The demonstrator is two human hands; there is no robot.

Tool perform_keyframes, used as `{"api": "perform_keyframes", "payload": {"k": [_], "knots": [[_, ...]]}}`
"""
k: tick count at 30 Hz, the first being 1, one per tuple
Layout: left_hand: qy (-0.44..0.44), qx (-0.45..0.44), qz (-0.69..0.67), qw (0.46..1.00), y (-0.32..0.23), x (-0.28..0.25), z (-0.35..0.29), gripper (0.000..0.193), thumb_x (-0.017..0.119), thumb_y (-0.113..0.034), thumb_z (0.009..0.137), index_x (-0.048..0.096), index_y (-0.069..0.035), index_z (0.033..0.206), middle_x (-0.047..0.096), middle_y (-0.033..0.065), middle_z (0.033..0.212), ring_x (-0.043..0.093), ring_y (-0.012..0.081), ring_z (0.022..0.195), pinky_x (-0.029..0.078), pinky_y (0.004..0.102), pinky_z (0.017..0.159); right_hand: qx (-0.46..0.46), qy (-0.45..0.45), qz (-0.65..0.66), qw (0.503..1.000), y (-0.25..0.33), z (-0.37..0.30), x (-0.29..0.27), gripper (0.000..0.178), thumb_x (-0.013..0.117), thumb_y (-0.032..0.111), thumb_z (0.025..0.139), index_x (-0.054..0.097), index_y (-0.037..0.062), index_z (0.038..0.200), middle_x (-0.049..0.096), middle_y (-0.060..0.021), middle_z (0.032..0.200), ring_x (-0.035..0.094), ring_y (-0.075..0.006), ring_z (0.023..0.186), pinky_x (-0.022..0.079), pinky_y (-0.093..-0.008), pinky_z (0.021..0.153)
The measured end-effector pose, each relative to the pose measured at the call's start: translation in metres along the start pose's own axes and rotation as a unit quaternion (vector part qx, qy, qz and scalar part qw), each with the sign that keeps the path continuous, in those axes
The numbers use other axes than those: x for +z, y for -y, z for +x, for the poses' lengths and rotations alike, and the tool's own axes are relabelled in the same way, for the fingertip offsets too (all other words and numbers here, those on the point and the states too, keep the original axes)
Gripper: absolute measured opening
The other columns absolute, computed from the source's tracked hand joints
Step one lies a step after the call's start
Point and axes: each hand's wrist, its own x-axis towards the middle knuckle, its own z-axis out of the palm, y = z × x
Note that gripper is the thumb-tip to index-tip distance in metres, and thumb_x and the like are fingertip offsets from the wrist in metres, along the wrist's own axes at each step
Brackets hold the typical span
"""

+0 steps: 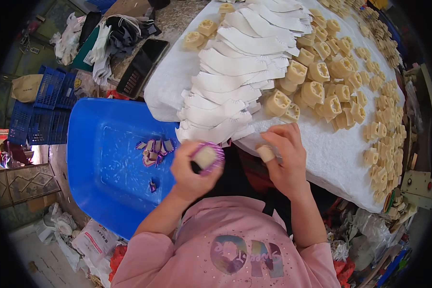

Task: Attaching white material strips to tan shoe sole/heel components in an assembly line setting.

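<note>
Over my lap, my left hand (189, 173) is closed around a cream block with a purple, pleated-looking rim (207, 158), somewhat blurred. My right hand (289, 156) is raised to the right of it, fingers curved and apart. A cream band (265, 153) sits near its thumb tip and looks like a finger wrap. Overlapping rows of curved white cut pieces (235, 84) with notched edges lie just beyond both hands. Past my right hand are piled cream moulded blocks (317, 93) with hollowed faces. Several purple-edged cream pieces (153, 152) rest in the blue tub to my left.
The blue plastic tub (89, 158) stands beside my left arm. A white cloth (317, 158) covers the work surface, whose near edge drops toward my lap. A dark phone (142, 67) leans near gloves and cloths (122, 36). Blue crates (45, 110) are at far left; plastic bags lie on both sides.
</note>
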Motion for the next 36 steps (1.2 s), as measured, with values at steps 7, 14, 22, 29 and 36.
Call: {"api": "perform_keyframes", "payload": {"k": [7,14,22,29,36], "knots": [[-0.044,-0.201,0.197,0.959,0.062,-0.058,-0.041,0.046,0.069,-0.006,0.070,0.051,0.000,0.112,0.051,0.0153,0.101,0.050,0.0287,0.093,0.042,0.0359,0.083,-0.050,0.107,-0.123,0.985,0.013,0.024,0.027,0.037,0.065,0.003,0.066,0.063,0.0105,0.101,0.049,-0.0087,0.106,0.044,-0.0275,0.100,0.033,-0.0401,0.083],[-0.006,-0.182,0.168,0.969,0.023,-0.047,0.000,0.060,0.068,-0.009,0.072,0.047,-0.005,0.128,0.042,0.0168,0.116,0.041,0.0306,0.110,0.036,0.0388,0.092,-0.100,0.108,-0.217,0.965,0.020,0.035,0.050,0.030,0.063,0.009,0.067,0.064,0.0090,0.097,0.047,-0.0095,0.112,0.043,-0.0270,0.104,0.028,-0.0436,0.087],[0.118,-0.261,0.038,0.957,0.003,-0.026,0.028,0.073,0.069,0.000,0.069,0.037,-0.006,0.135,0.042,0.0141,0.124,0.044,0.0248,0.116,0.040,0.0368,0.095,-0.095,0.175,-0.211,0.957,0.020,0.037,0.052,0.017,0.061,0.008,0.064,0.059,0.0072,0.081,0.053,-0.0069,0.098,0.046,-0.0247,0.102,0.026,-0.0449,0.091],[0.100,-0.336,-0.172,0.921,0.014,-0.020,0.020,0.072,0.062,0.010,0.075,0.031,-0.007,0.138,0.048,0.0111,0.121,0.051,0.0182,0.108,0.044,0.0311,0.088,0.069,-0.021,0.302,0.951,0.014,0.034,0.026,0.019,0.050,-0.009,0.075,0.051,0.0036,0.089,0.056,-0.0098,0.096,0.054,-0.0209,0.085,0.042,-0.0348,0.086],[-0.008,-0.211,0.042,0.976,0.008,-0.020,0.013,0.068,0.064,-0.005,0.072,0.033,0.000,0.133,0.052,0.0125,0.106,0.054,0.0201,0.090,0.045,0.0304,0.075,0.086,-0.123,0.317,0.936,0.003,0.007,-0.035,0.012,0.057,0.001,0.083,0.048,0.0018,0.092,0.055,-0.0096,0.089,0.050,-0.0155,0.079,0.041,-0.0289,0.072]]}}
